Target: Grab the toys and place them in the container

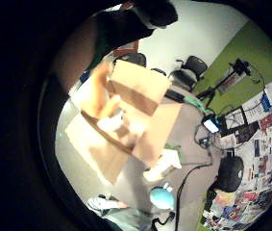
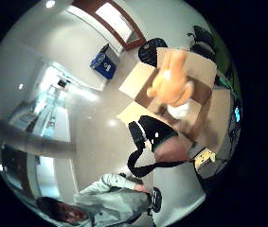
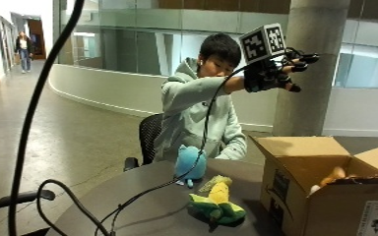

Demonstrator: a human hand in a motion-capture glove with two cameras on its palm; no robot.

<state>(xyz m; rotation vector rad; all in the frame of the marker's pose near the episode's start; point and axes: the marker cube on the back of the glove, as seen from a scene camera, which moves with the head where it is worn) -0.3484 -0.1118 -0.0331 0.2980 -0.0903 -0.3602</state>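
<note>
Black glove on the right hand (image 3: 275, 73); brown cardboard box (image 3: 307, 189); blue plush toy (image 3: 191, 165); yellow-and-green corn toy (image 3: 218, 202); orange plush (image 2: 171, 80).

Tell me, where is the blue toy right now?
In the outside view the blue toy stands on the table, in front of the seated person, just behind the yellow-green toy and left of the box.

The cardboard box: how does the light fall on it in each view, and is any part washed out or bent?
Outside view: the cardboard box is evenly lit, its inside shaded. Little finger side palm view: its flaps glare pale and look bent. Thumb side palm view: an orange plush toy shows blurred over the box; the floor carries bright reflections.
</note>
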